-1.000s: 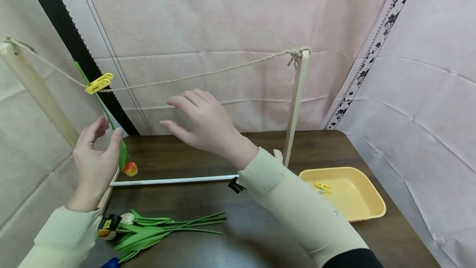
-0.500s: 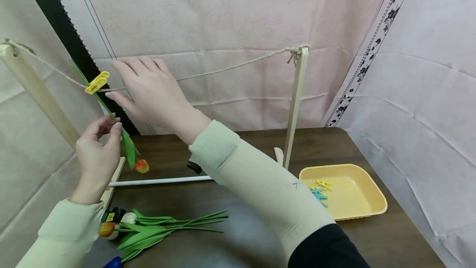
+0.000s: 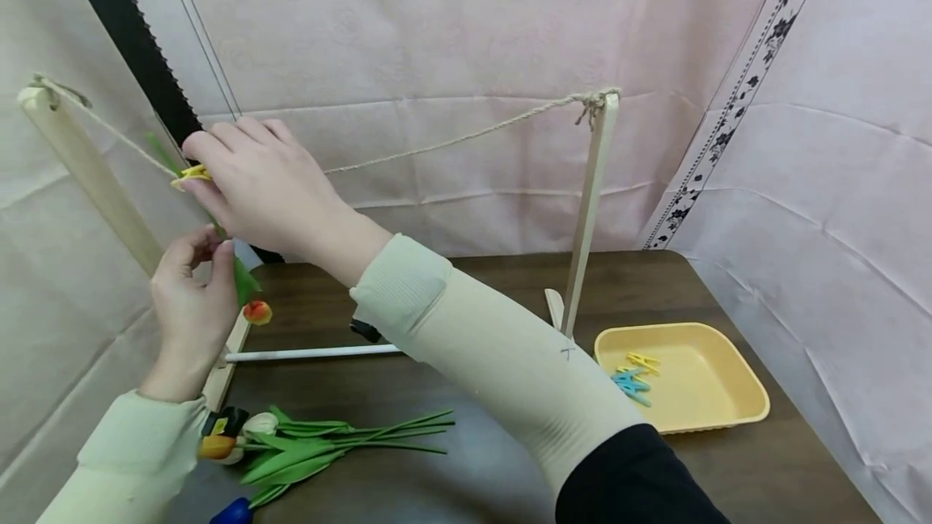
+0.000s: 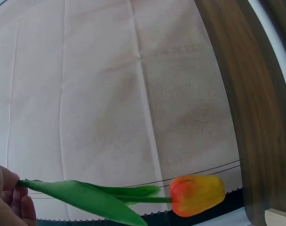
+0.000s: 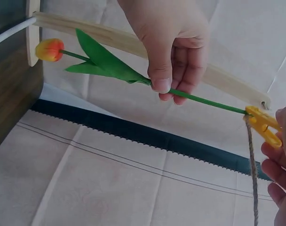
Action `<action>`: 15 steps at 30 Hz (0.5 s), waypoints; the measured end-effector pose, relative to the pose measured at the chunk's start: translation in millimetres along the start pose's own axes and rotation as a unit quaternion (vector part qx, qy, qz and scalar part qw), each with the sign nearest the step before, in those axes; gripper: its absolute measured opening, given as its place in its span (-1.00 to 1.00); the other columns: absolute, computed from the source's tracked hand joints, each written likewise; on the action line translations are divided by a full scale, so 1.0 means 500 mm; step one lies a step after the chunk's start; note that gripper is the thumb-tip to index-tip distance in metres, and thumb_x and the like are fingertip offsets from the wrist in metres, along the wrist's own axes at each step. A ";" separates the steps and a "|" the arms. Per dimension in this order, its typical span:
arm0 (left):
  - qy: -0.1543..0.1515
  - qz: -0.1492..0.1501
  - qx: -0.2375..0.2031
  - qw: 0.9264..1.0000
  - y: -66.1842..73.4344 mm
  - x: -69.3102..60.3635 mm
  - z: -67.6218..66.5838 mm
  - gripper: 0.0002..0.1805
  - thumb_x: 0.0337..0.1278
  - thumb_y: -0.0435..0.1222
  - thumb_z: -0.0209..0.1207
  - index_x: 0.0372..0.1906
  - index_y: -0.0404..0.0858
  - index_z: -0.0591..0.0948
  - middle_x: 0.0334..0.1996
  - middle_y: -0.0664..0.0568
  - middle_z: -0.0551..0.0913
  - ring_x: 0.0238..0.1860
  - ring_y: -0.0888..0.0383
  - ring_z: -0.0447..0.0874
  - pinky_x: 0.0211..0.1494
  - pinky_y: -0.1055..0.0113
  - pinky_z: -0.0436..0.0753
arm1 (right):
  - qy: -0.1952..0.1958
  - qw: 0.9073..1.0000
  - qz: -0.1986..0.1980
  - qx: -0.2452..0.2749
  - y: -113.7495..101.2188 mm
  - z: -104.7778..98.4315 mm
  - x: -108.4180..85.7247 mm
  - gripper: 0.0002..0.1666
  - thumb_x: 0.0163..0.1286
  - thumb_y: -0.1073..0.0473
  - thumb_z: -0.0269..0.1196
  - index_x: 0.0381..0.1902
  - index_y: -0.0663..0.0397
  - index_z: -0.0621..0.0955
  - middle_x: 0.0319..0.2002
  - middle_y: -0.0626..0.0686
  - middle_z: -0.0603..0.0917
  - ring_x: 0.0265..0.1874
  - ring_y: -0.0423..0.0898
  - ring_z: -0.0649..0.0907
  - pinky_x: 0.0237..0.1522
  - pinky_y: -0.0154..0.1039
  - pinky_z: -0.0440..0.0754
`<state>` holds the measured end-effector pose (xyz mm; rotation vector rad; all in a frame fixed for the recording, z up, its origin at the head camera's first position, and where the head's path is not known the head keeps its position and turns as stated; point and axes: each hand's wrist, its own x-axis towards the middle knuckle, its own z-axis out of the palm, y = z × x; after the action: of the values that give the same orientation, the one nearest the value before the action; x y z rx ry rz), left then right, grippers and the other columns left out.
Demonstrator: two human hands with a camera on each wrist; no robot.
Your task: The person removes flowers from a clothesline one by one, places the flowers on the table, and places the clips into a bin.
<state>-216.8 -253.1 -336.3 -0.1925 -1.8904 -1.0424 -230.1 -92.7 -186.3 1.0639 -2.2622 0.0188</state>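
Note:
An orange-and-yellow tulip (image 3: 257, 313) hangs bloom-down from the rope (image 3: 451, 141), its stem caught by a yellow clothespin (image 5: 261, 125). My left hand (image 3: 192, 297) pinches the stem between thumb and fingers, just past the leaves (image 4: 86, 200). Above it, my right hand (image 3: 265, 184) holds the clothespin by its handles, thumb on one side and fingers on the other. In the right wrist view the clothespin's tip meets both the stem and the rope. The head view shows only part of the clothespin beside my right fingers.
Wooden posts (image 3: 591, 209) carry the rope, joined low down by a white rod (image 3: 313, 352). Several tulips (image 3: 306, 447) lie on the table's near left. A yellow tray (image 3: 706, 395) at the right holds yellow and blue clothespins (image 3: 632, 382).
My right hand has moved left along the rope and taken hold of the clothespin. My left hand has gone from open beside the stem to pinching it.

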 end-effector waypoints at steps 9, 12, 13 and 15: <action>0.001 -0.017 0.002 1.000 0.002 -0.001 -0.003 -0.79 0.27 -0.40 0.17 -0.06 -0.43 0.64 -0.16 -0.16 0.67 -0.18 0.41 0.49 -0.05 0.52 0.43 | 0.007 1.000 0.013 0.007 0.000 0.000 -0.016 -0.60 0.55 -0.09 -0.17 0.17 -0.27 0.49 0.02 -0.27 0.54 0.03 -0.25 0.46 0.22 -0.34 0.19; 0.000 -0.017 0.005 1.000 0.004 -0.001 -0.003 -0.78 0.27 -0.39 0.17 -0.05 -0.41 0.64 -0.16 -0.14 0.68 -0.18 0.41 0.49 -0.05 0.53 0.43 | 0.011 0.999 0.006 0.029 0.002 0.001 -0.019 -0.62 0.56 -0.02 -0.12 0.23 -0.24 0.45 0.05 -0.26 0.52 0.06 -0.25 0.46 0.20 -0.38 0.19; -0.002 -0.018 0.007 1.000 0.005 -0.002 -0.003 -0.78 0.28 -0.38 0.17 -0.05 -0.40 0.64 -0.16 -0.13 0.68 -0.18 0.41 0.49 -0.05 0.53 0.43 | 0.017 0.999 0.001 0.041 0.003 0.002 -0.020 -0.63 0.56 0.02 -0.11 0.24 -0.22 0.44 0.07 -0.25 0.52 0.07 -0.25 0.46 0.19 -0.40 0.21; -0.008 -0.019 0.010 1.000 0.007 -0.004 -0.005 -0.78 0.28 -0.38 0.17 -0.04 -0.40 0.64 -0.17 -0.12 0.67 -0.19 0.41 0.49 -0.05 0.53 0.43 | 0.033 0.997 -0.011 0.069 0.005 0.002 -0.021 -0.64 0.56 0.10 -0.08 0.23 -0.15 0.44 0.06 -0.22 0.53 0.06 -0.26 0.48 0.14 -0.45 0.24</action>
<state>-212.1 -252.0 -335.5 -0.1531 -1.9247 -1.0501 -227.3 -84.1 -192.4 1.1427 -2.2165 0.2009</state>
